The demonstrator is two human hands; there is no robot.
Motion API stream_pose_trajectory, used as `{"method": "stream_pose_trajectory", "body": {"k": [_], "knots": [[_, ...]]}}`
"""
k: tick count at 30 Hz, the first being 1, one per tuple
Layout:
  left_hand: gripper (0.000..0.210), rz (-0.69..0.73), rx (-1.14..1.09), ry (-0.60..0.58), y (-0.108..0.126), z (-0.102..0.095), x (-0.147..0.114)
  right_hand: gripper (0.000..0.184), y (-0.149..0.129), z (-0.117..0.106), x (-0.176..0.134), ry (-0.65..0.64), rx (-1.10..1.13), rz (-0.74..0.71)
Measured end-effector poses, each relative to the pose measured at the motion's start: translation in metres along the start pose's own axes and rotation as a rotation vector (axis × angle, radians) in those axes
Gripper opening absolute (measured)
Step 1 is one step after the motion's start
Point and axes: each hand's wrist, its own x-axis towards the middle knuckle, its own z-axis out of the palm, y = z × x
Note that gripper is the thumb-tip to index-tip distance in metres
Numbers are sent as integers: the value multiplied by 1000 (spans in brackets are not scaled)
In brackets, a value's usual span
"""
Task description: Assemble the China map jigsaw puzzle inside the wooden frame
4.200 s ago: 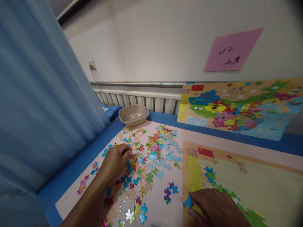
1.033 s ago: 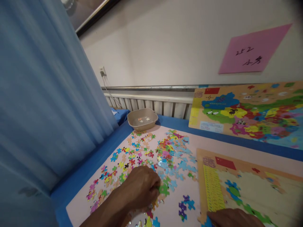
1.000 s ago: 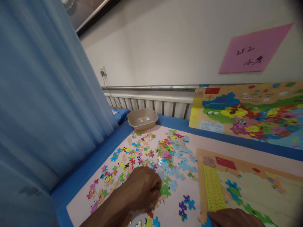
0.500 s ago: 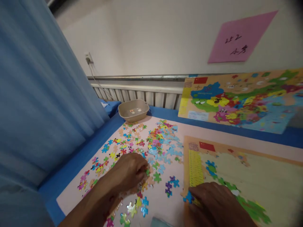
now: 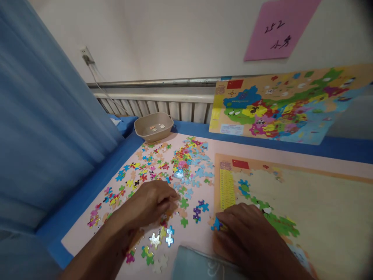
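- Cardboard pieces, flat and many-coloured, lie scattered on the pink mat, to the left of the puzzle board.
- Left hand rests on these pieces, left of the board; its fingers are curled down and pinched together over some pieces, but I cannot tell which piece they grasp.
- Right hand lies on the near left corner of the board, fingers bent and pressing down; at its fingertips there is a blue piece at the board's edge. Whether it is held or only touched, I cannot tell.
- I judge the pieces to be very light, thin and rather stiff, with small tabs that may bend. They are smooth on the mat, so they may slide under a finger. It seems best to take one by its two opposite edges with fingertip and thumb, or to lift one edge with a nail first.
- On the board, a green row of joined pieces runs from the right hand toward the right, and a few blue ones sit above it.
- Some pieces near the left wrist lie face down and look shiny.
- Beyond the board, a finished map leans against the wall under a pink note.
- Far left of the board, a beige bowl stands at the mat's far corner, with a few pieces inside.
- A blue curtain hangs further left.
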Motion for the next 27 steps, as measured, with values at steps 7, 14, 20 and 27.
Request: {"method": "stream_pose_trajectory", "body": {"k": [7, 14, 20, 27], "knots": [[24, -128, 101, 316, -20, -28, -11, 19, -9, -6, 5, -38, 68, -92], [25, -291, 83, 560, -12, -69, -44, 18, -2, 0, 4, 65, -23, -196], [23, -349, 48, 538, 3, -45, -75, 19, 10, 6, -3, 66, -57, -239], [23, -324, -71, 552, 12, 16, -80, 18, 7, 6, -2, 74, -59, -224]]}}
